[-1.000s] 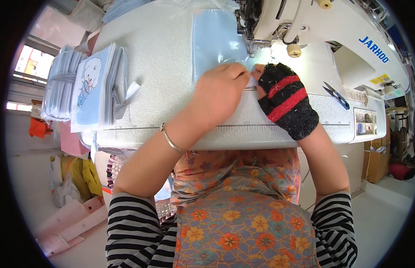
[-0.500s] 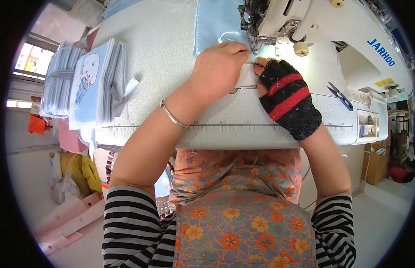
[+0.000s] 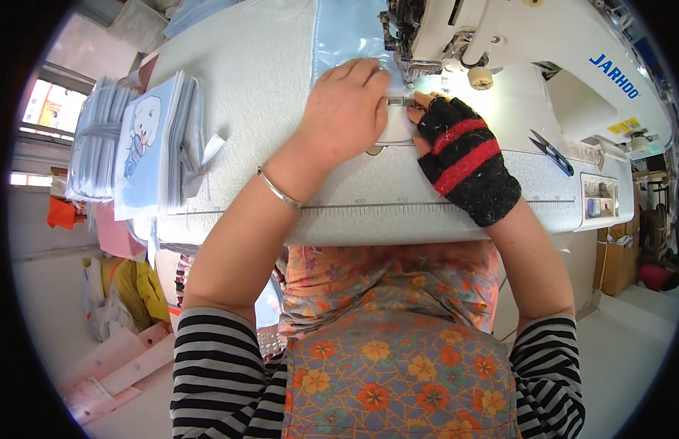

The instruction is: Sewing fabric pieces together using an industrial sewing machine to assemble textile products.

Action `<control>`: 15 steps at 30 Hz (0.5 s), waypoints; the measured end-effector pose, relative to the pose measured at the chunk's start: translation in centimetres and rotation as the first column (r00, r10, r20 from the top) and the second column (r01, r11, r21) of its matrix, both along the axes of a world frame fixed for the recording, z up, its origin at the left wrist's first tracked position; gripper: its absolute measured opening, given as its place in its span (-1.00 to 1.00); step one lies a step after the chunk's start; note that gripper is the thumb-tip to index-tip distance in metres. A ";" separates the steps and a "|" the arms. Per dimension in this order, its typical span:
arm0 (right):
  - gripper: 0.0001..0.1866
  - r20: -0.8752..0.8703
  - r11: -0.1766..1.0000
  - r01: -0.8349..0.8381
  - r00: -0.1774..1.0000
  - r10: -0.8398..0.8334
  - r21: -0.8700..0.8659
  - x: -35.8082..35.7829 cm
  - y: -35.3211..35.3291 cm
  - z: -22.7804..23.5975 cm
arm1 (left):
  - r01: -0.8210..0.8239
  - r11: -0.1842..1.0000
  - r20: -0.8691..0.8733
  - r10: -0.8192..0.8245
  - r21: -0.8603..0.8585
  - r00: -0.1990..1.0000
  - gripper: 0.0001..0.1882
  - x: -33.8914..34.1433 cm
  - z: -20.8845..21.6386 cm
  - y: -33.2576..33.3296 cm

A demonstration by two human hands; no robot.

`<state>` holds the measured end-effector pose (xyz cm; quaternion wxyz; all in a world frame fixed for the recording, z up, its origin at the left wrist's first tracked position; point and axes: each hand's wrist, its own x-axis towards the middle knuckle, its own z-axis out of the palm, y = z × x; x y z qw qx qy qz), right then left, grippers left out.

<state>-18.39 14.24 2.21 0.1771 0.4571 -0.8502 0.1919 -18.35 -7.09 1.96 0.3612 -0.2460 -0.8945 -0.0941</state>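
A light blue glossy sheet [image 3: 347, 33] with a stitched left edge lies on the sewing machine's bed, left of the needle area. My bare left hand [image 3: 344, 106] rests on its near part, fingers extended and laid flat. My right hand [image 3: 467, 157] wears a black fingerless glove with red stripes. It lies flat beside the metal needle plate [image 3: 398, 124], fingertips just right of and below the presser foot [image 3: 413, 77]. Its fingers are stretched out, partly hidden by the glove; I see nothing gripped in them.
Stacks of blue and clear pouches [image 3: 145, 139], one with a cartoon animal, stand at the left. Thread snips [image 3: 552, 154] lie at the right, near a small parts compartment [image 3: 599, 199]. A printed ruler [image 3: 369, 208] runs along the table's near edge. The machine arm [image 3: 566, 44] overhangs the upper right.
My left hand has moved left, away from the needle area, its bunched fingers now laid out on the sheet. My right hand stays almost in place. The whole view has shifted slightly.
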 end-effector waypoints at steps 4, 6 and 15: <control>-0.71 -0.013 0.999 0.020 1.000 -0.021 -0.047 -0.5 0.6 -0.4 | -0.084 0.993 0.333 0.108 -0.086 0.937 -0.81 2.7 3.3 0.5; -0.76 0.111 0.978 0.111 0.990 -0.092 -0.177 -0.9 1.1 -0.4 | -0.076 0.990 0.462 0.124 -0.121 0.878 -0.80 4.1 3.9 0.8; -0.63 0.004 0.998 -0.008 1.000 0.008 -0.070 -2.0 0.2 -1.8 | 0.077 0.996 0.395 -0.054 -0.044 0.917 -0.45 5.2 1.1 1.2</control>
